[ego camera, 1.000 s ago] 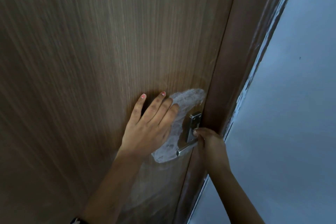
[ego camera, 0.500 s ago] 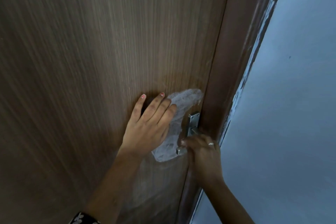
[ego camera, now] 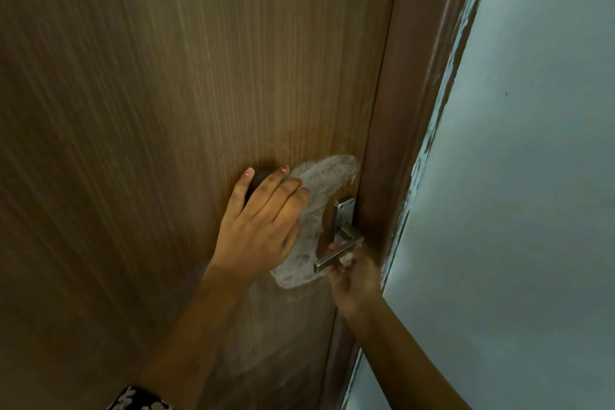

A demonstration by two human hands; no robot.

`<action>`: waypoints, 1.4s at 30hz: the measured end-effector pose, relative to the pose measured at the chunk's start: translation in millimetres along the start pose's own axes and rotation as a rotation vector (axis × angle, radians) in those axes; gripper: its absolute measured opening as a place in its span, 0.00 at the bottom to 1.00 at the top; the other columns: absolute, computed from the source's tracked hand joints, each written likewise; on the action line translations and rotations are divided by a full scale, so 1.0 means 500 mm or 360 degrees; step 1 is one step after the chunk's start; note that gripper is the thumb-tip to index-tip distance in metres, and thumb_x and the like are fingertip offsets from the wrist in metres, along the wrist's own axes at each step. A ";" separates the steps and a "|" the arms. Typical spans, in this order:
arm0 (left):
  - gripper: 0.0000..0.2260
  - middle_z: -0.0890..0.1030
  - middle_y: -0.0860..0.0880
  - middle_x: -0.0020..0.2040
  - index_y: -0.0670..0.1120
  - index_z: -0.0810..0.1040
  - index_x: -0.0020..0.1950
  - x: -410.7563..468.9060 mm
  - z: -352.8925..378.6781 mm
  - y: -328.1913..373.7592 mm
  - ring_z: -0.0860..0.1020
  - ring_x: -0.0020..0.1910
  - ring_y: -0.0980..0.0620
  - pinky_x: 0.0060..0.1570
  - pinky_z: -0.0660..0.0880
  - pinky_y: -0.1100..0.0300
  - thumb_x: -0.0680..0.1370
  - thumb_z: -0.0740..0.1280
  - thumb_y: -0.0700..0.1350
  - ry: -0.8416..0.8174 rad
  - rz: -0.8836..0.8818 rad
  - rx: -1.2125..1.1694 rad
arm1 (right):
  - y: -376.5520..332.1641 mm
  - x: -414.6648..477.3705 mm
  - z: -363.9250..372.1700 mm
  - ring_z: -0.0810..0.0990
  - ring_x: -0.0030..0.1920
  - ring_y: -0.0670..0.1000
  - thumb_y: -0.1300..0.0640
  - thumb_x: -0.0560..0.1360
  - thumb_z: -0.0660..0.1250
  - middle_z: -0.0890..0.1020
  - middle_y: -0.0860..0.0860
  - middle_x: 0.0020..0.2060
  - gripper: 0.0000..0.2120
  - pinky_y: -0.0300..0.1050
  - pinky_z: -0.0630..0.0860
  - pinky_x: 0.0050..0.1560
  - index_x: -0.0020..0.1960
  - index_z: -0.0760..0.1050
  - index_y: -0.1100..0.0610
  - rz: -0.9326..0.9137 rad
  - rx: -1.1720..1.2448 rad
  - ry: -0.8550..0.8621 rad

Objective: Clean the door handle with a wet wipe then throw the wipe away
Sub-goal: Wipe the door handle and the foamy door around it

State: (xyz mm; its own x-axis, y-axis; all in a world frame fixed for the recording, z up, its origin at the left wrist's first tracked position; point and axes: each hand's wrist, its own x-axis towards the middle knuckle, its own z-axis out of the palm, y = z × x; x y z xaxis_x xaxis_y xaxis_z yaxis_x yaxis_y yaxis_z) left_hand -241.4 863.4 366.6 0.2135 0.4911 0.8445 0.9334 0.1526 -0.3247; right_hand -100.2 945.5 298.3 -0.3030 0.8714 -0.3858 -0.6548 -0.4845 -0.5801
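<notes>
A silver lever door handle [ego camera: 337, 255] sits on its metal plate [ego camera: 343, 216] at the right edge of the brown wooden door [ego camera: 166, 143]. My right hand [ego camera: 356, 280] is cupped under the lever from below, fingers curled around it. A small white bit of the wet wipe [ego camera: 346, 258] shows between those fingers and the lever; the rest of the wipe is hidden. My left hand [ego camera: 263, 226] lies flat on the door just left of the handle, holding nothing.
A whitish, filmy patch [ego camera: 319, 183] covers the door around the handle, partly under my left fingers. The dark brown door frame [ego camera: 416, 110] runs right of the door, then a pale blue-grey wall [ego camera: 532, 210] with chipped paint along its edge.
My right hand has slid from the handle's base, over the lever, to beneath the lever. My left hand has stayed pressed on the door.
</notes>
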 end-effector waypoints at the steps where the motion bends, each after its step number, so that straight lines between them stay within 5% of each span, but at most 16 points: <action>1: 0.13 0.80 0.47 0.60 0.46 0.75 0.61 -0.003 -0.004 0.003 0.70 0.67 0.48 0.74 0.52 0.45 0.76 0.64 0.46 -0.0007 -0.0024 -0.0062 | 0.003 -0.002 0.008 0.80 0.41 0.53 0.63 0.79 0.56 0.80 0.56 0.42 0.10 0.49 0.78 0.45 0.56 0.74 0.60 0.0039 0.0078 0.0000; 5: 0.13 0.81 0.46 0.56 0.43 0.81 0.56 -0.027 -0.026 0.026 0.74 0.63 0.48 0.69 0.62 0.50 0.77 0.62 0.45 -0.0155 -0.0083 -0.0405 | 0.039 -0.042 0.029 0.77 0.42 0.54 0.59 0.80 0.58 0.78 0.58 0.46 0.10 0.46 0.75 0.41 0.57 0.73 0.62 0.0106 0.0045 0.0013; 8: 0.12 0.82 0.49 0.50 0.44 0.82 0.52 -0.055 -0.041 0.054 0.78 0.53 0.52 0.55 0.75 0.60 0.79 0.60 0.46 -0.0450 -0.0173 -0.0835 | 0.060 -0.064 0.023 0.78 0.47 0.55 0.59 0.81 0.55 0.77 0.61 0.51 0.14 0.46 0.76 0.45 0.60 0.72 0.65 0.0182 0.0048 -0.0047; 12: 0.07 0.83 0.54 0.45 0.49 0.82 0.51 -0.082 -0.042 0.073 0.80 0.44 0.56 0.43 0.76 0.61 0.80 0.64 0.45 -0.0871 -0.0411 -0.1120 | 0.059 -0.059 0.006 0.82 0.32 0.49 0.57 0.81 0.52 0.82 0.54 0.33 0.15 0.41 0.80 0.31 0.45 0.75 0.60 0.0231 -0.0051 -0.0148; 15: 0.12 0.83 0.55 0.41 0.49 0.83 0.48 -0.092 -0.055 0.067 0.80 0.38 0.57 0.34 0.76 0.62 0.79 0.59 0.49 -0.0800 -0.0375 -0.0967 | 0.056 -0.041 -0.005 0.81 0.41 0.52 0.60 0.80 0.55 0.81 0.56 0.42 0.12 0.45 0.81 0.40 0.51 0.76 0.63 0.0070 -0.0256 -0.0098; 17: 0.14 0.83 0.53 0.40 0.48 0.83 0.47 -0.098 -0.071 0.047 0.80 0.37 0.55 0.32 0.76 0.61 0.78 0.58 0.48 -0.0655 -0.0345 -0.0804 | 0.051 -0.030 -0.009 0.83 0.42 0.53 0.64 0.78 0.59 0.84 0.56 0.41 0.12 0.46 0.80 0.41 0.45 0.81 0.60 -0.0061 -0.0367 -0.0029; 22: 0.12 0.84 0.43 0.46 0.39 0.84 0.48 -0.124 -0.100 -0.030 0.81 0.48 0.43 0.50 0.75 0.50 0.78 0.62 0.42 -0.0176 -0.0163 -0.0343 | 0.050 -0.036 -0.015 0.83 0.33 0.47 0.65 0.77 0.58 0.84 0.50 0.31 0.21 0.49 0.79 0.46 0.33 0.83 0.54 -0.0123 -0.0236 0.0010; 24: 0.13 0.84 0.44 0.50 0.40 0.84 0.49 -0.126 -0.105 -0.049 0.81 0.52 0.42 0.56 0.73 0.45 0.79 0.61 0.42 -0.0101 -0.0113 -0.0210 | 0.064 -0.051 -0.013 0.82 0.31 0.46 0.64 0.78 0.58 0.82 0.54 0.34 0.14 0.47 0.80 0.43 0.43 0.82 0.58 -0.0059 -0.0100 0.0001; 26: 0.12 0.83 0.47 0.56 0.44 0.83 0.54 -0.123 -0.107 -0.067 0.77 0.59 0.45 0.65 0.66 0.47 0.79 0.61 0.43 -0.0031 -0.0109 -0.0054 | 0.083 -0.073 -0.011 0.83 0.41 0.51 0.64 0.79 0.59 0.81 0.59 0.45 0.10 0.46 0.83 0.43 0.55 0.76 0.66 -0.0040 -0.0091 0.0014; 28: 0.13 0.80 0.48 0.62 0.46 0.80 0.61 -0.117 -0.104 -0.085 0.74 0.63 0.47 0.69 0.61 0.49 0.79 0.62 0.43 0.0006 -0.0122 0.0063 | 0.091 -0.082 -0.014 0.82 0.48 0.56 0.65 0.78 0.61 0.80 0.61 0.50 0.09 0.43 0.83 0.42 0.53 0.75 0.69 -0.0043 -0.0191 0.0001; 34: 0.22 0.68 0.50 0.74 0.49 0.68 0.75 -0.123 -0.081 -0.090 0.64 0.74 0.49 0.74 0.54 0.47 0.81 0.60 0.49 -0.0050 -0.0098 0.0427 | 0.011 -0.103 -0.030 0.84 0.45 0.54 0.62 0.71 0.70 0.85 0.55 0.42 0.02 0.51 0.81 0.46 0.43 0.81 0.57 0.0280 -0.0901 -0.0360; 37: 0.22 0.65 0.51 0.76 0.49 0.67 0.76 -0.123 -0.074 -0.091 0.62 0.75 0.49 0.74 0.53 0.46 0.81 0.59 0.50 -0.0068 -0.0107 0.0535 | -0.026 -0.111 -0.028 0.84 0.46 0.53 0.56 0.73 0.68 0.86 0.50 0.41 0.06 0.50 0.81 0.50 0.42 0.84 0.48 -0.0215 -0.1297 -0.0497; 42: 0.23 0.65 0.49 0.76 0.48 0.66 0.76 -0.124 -0.071 -0.094 0.62 0.76 0.48 0.75 0.52 0.45 0.81 0.59 0.50 -0.0056 -0.0075 0.0547 | -0.097 -0.115 0.009 0.78 0.42 0.38 0.55 0.75 0.66 0.79 0.39 0.42 0.07 0.24 0.72 0.43 0.46 0.82 0.45 -0.1253 -0.1854 -0.0425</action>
State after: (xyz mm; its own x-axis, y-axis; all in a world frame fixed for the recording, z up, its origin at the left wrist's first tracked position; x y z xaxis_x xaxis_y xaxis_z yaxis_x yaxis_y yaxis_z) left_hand -288.2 795.1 344.4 0.1567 0.5051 0.8487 0.7893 0.4525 -0.4151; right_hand -54.1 919.1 351.8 -0.3385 0.8629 0.3753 0.1815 0.4512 -0.8738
